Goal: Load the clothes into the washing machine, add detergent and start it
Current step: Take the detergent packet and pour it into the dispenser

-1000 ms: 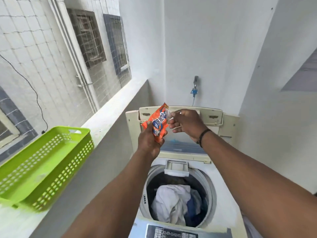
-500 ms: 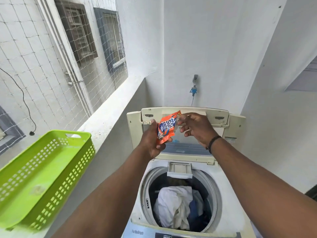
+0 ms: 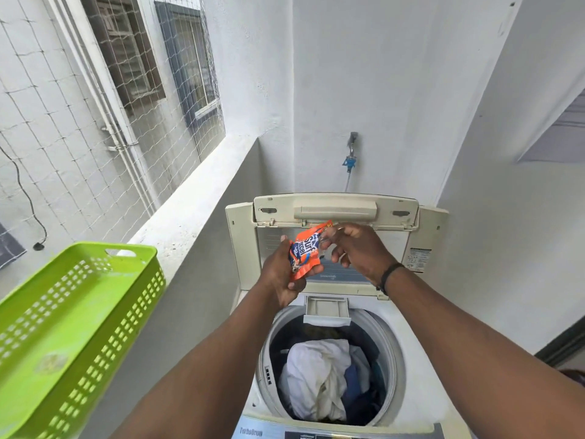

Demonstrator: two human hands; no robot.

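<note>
Both hands pinch the detergent sachet (image 3: 306, 248): left hand (image 3: 280, 274) low, right hand (image 3: 354, 245) top.

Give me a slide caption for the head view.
Both hands tear an orange detergent sachet above the loaded white top-load washing machine.

One washing machine (image 3: 332, 312), one orange detergent sachet (image 3: 306, 250), one green basket (image 3: 72, 327), two hands, perhaps several garments (image 3: 319, 381), two far windows (image 3: 126, 49).
</note>
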